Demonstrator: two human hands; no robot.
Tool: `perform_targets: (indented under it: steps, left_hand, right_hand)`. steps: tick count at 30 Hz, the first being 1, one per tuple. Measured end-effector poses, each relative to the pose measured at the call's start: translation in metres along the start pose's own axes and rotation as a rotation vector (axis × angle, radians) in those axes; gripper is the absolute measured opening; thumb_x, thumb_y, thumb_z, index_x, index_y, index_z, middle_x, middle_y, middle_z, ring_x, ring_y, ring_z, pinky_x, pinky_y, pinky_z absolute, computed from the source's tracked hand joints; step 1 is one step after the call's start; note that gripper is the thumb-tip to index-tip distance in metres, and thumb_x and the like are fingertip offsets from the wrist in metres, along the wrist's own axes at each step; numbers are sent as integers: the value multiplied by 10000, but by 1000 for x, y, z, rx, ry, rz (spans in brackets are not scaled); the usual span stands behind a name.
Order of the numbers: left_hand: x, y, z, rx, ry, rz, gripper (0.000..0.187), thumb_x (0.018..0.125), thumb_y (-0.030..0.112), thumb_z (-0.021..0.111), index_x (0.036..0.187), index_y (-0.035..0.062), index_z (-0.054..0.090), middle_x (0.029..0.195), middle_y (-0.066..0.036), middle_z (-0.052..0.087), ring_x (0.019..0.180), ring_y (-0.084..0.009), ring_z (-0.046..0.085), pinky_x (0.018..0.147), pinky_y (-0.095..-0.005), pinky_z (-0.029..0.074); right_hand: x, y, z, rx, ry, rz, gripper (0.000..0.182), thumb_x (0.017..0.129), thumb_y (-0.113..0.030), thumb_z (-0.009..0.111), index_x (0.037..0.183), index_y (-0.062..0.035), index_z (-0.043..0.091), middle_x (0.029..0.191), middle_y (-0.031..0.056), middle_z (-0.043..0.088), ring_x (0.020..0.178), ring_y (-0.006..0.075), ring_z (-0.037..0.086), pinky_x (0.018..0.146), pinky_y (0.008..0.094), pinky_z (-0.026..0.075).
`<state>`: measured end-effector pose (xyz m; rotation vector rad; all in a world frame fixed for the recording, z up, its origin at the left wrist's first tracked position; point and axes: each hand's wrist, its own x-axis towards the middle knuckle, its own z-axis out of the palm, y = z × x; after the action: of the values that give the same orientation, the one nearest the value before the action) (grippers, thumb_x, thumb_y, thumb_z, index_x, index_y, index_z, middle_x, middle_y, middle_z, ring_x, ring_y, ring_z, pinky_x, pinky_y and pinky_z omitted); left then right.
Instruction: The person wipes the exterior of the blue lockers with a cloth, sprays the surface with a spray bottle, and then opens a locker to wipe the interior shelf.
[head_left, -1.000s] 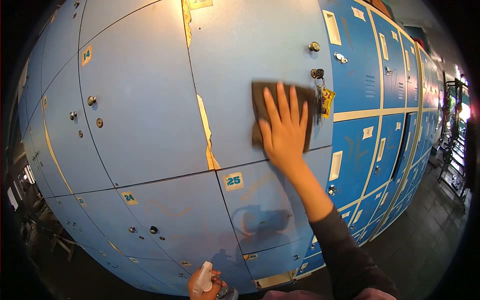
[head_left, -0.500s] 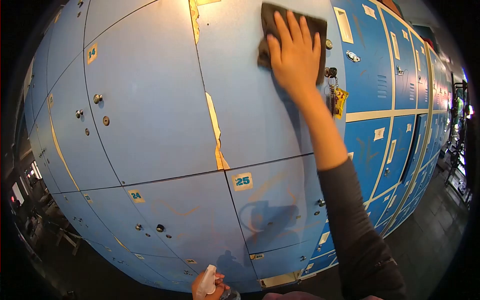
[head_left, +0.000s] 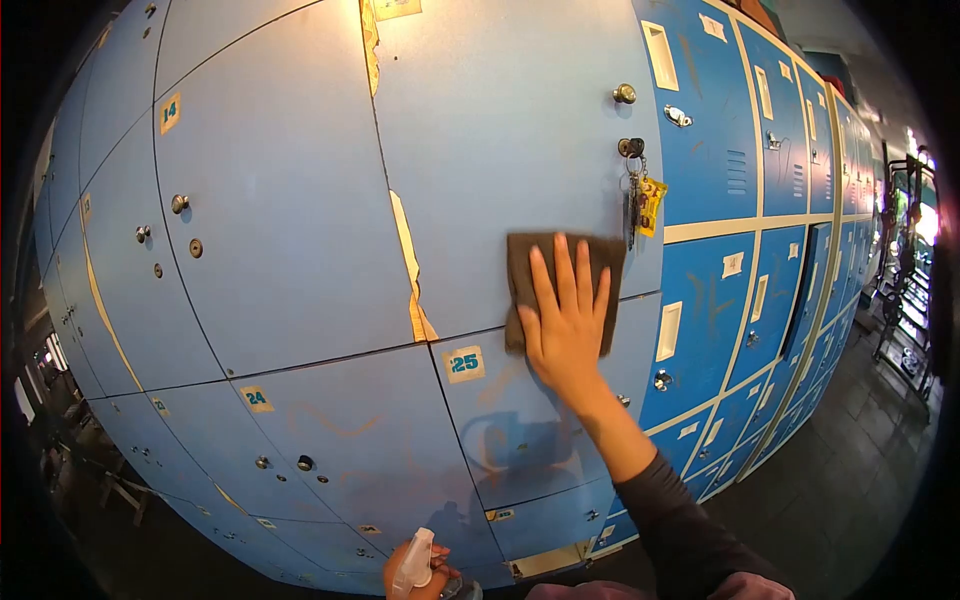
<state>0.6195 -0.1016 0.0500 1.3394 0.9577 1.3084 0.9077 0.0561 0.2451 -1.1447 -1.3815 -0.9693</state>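
Observation:
My right hand, fingers spread and stretched out, lies over a dark brown cloth. It presses the cloth against a light blue locker door, low on its right side, across the seam above the door numbered 25. My left hand is closed around a spray bottle at the bottom of the view. The white spray head shows, while most of the bottle is hidden or cut off. Keys with a yellow tag hang from the upper door's lock, just above the cloth.
A round knob sticks out above the lock. Torn yellowish strips run down the left door seam. Darker blue lockers with cream frames extend along the right, beside a dark tiled floor.
My right hand and the cloth have moved down the door, from beside the knob to the lower seam. The view has shifted slightly. My left hand still grips the spray bottle.

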Motion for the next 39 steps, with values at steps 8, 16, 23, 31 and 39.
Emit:
perform_targets:
  steps: [8,16,23,31,39]
  left_hand:
    - [6,-36,-16,194,-36,146,444,914,32,654,1333,9,510,876,-39,599,648,-113,577,561,-248,488]
    - [-4,-34,-24,294,79,183,444,921,44,633,1346,11,508,927,-61,603,666,-114,580,557,-255,487]
    - [-1,-31,-24,181,58,181,454,918,64,651,1349,18,513,903,-44,591,681,-107,567,570,-244,484]
    - [4,-32,-27,111,83,115,471,915,41,654,1358,16,496,891,-32,588,670,-97,564,561,-242,481]
    - [0,-17,-29,51,133,-52,483,901,-9,642,1358,22,491,885,-37,587,653,-113,572,580,-257,493]
  right_hand:
    - [255,6,25,-99,501,-169,546,952,-417,506,1466,-237,456,1539,69,398,1432,304,321,1150,577,176]
    - [288,11,15,-90,460,-217,539,978,-386,431,1448,-125,456,1525,136,398,1431,316,314,1164,544,194]
    - [76,-18,12,0,51,-222,630,864,-359,575,1472,-239,459,1579,68,345,1459,311,284,1159,564,160]
    - [-13,-20,9,8,-183,-345,675,819,-366,641,1464,-268,467,1580,27,346,1459,260,287,1160,557,164]
    - [225,-22,34,-35,443,-317,508,916,-334,553,1405,-202,518,1499,58,439,1412,277,345,1133,569,211]
